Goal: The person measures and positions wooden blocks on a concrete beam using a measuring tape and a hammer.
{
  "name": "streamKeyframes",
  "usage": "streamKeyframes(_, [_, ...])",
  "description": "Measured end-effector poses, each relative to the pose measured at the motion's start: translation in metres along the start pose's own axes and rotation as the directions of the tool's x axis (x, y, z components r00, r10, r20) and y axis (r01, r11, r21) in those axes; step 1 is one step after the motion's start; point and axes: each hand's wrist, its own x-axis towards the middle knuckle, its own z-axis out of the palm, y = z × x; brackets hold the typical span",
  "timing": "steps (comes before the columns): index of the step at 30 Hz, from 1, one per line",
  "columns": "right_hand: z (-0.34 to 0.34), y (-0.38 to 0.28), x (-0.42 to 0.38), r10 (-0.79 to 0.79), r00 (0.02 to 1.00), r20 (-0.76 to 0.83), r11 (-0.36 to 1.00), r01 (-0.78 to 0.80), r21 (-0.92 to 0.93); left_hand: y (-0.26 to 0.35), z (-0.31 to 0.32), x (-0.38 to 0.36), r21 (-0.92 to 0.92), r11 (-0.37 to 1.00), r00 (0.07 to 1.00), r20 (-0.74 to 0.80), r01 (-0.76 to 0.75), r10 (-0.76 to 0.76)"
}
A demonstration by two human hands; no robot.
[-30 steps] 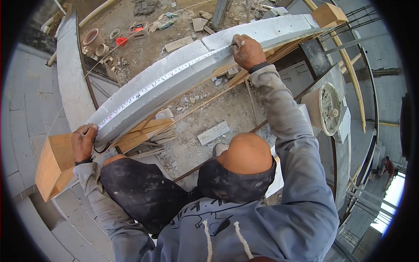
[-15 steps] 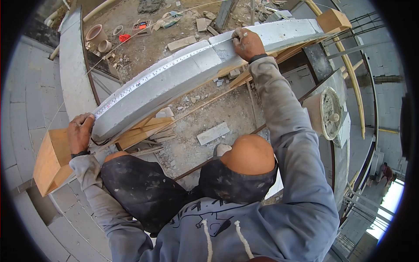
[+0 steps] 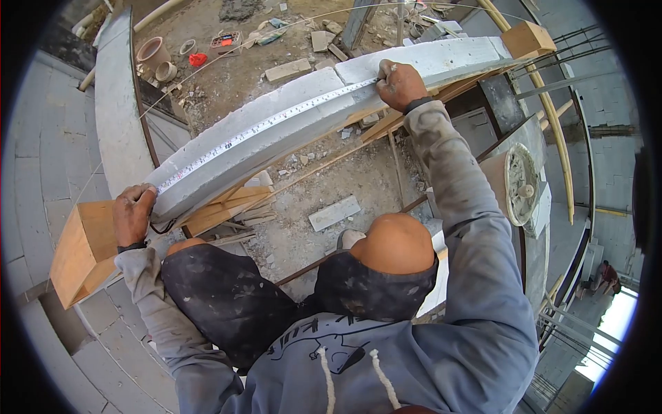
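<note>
A white measuring tape point(image 3: 258, 129) stretches across the top of a long row of pale grey blocks point(image 3: 296, 94). At its left end, by the block's edge, my left hand point(image 3: 134, 212) is closed on the tape, thumb and fingers pinched. The other end is in my right hand point(image 3: 400, 85), a fist resting on the block row near its middle. Between the two hands the tape looks taut and lies near the blocks' front edge. Wooden boards point(image 3: 231, 207) support the row from below.
Wooden boxes stand at the left point(image 3: 85, 252) and far right end point(image 3: 527, 40) of the row. A mortar bucket point(image 3: 514, 183) is to the right of my right arm. Pots point(image 3: 153, 52), a crate point(image 3: 225, 43) and rubble lie beyond. A person point(image 3: 607, 277) is far off at right.
My right hand has shifted slightly right and down, and my left hand slightly right and down. The tape now lies nearer the front edge of the blocks.
</note>
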Motion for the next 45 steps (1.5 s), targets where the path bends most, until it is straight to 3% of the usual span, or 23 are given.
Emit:
streamKeyframes(1, [0.003,0.0,-0.007,0.012,0.997,-0.074,1.0,-0.012,-0.004,-0.004,0.002,0.0,-0.004,1.0,1.0,0.0,0.002,-0.002])
streamKeyframes(8, [0.001,0.004,-0.005,0.036,0.983,-0.18,0.991,-0.012,0.131,-0.005,0.003,0.003,-0.021,0.997,0.996,-0.036,-0.077,0.077])
streamKeyframes(17, [0.01,0.013,0.038,-0.009,0.987,-0.159,0.99,0.032,0.138,-0.004,0.0,0.013,-0.028,0.997,0.995,-0.079,-0.071,0.068])
streamKeyframes(23, [0.003,0.004,0.041,-0.007,0.995,-0.098,0.997,0.014,0.071,-0.004,0.002,0.017,-0.018,0.999,0.998,-0.061,-0.032,0.031])
streamKeyframes(28, [-0.005,0.002,0.045,0.043,0.997,0.061,0.997,-0.04,-0.059,0.001,0.0,0.012,-0.051,0.998,0.999,-0.02,0.027,-0.028])
streamKeyframes(31, [-0.007,0.006,0.034,-0.015,0.997,0.069,0.999,0.017,-0.042,-0.006,0.005,0.011,-0.019,0.999,0.999,-0.021,-0.029,0.028])
streamKeyframes(40, [0.001,0.007,-0.012,0.017,0.998,0.052,0.999,-0.015,-0.045,-0.005,0.006,-0.007,-0.007,1.0,0.997,0.081,0.003,-0.003])
streamKeyframes(42, [0.018,0.019,-0.043,0.013,0.973,0.231,0.999,-0.002,-0.046,-0.011,0.012,-0.011,-0.024,0.997,0.992,0.091,-0.08,0.081])
streamKeyframes(43, [0.019,0.021,-0.064,0.027,0.975,0.219,0.999,-0.017,-0.045,-0.006,0.014,-0.012,0.003,0.997,0.988,0.134,-0.081,0.08])
streamKeyframes(45, [0.014,0.021,-0.091,0.112,0.993,-0.025,0.985,-0.107,0.136,0.004,0.018,-0.009,-0.001,0.995,0.98,0.176,-0.095,0.094])
